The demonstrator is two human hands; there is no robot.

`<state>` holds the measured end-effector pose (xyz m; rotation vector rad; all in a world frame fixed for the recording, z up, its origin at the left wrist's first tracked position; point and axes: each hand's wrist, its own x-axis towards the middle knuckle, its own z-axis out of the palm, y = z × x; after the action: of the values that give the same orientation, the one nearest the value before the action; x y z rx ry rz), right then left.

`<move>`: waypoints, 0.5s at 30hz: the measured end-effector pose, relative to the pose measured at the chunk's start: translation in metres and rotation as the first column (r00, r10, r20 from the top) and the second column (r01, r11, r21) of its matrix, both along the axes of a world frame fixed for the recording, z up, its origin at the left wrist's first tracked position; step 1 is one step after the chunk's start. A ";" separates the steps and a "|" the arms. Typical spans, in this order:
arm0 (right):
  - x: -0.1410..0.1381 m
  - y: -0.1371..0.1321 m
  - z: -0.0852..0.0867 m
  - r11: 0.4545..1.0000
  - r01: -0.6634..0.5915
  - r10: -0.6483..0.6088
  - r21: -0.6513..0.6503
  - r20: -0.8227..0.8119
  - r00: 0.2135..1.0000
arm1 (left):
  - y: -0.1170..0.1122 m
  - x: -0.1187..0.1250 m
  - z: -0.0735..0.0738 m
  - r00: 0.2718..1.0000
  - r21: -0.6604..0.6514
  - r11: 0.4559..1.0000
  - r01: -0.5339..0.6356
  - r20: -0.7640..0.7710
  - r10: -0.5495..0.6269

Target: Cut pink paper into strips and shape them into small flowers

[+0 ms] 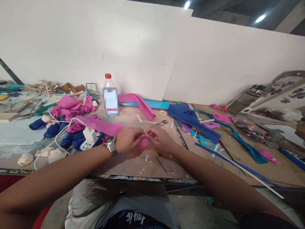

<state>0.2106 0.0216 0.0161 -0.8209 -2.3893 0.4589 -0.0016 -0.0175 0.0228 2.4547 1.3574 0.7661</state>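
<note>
Over the near middle of the table, my left hand (130,140) and my right hand (158,140) meet fingertip to fingertip. Both pinch a pink fabric strip (102,125), whose long tail runs out to the left past my watch. A small bit of it shows below the fingers; the rest is hidden by my hands. Beyond the right hand lie thread snips (162,122) and a cream ring of tape (162,113). A white power strip (90,140) with a cable sits left of my left wrist.
Pink fabric bundles (66,106) and navy bundles (71,138) crowd the left. A bottle with a red cap (108,76) stands near the white wall. Folded navy fabric (188,116), a teal braided strip (240,141) and a thin white stick (250,175) lie at right.
</note>
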 end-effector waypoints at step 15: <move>-0.001 -0.001 0.005 0.999 -0.027 0.029 0.036 -0.037 0.999 | 0.000 0.000 0.002 0.999 0.004 1.000 -0.010 -0.037 0.010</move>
<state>0.2101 0.0202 0.0209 -0.7578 -2.3707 0.4385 -0.0015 -0.0175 0.0246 2.4786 1.3830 0.7298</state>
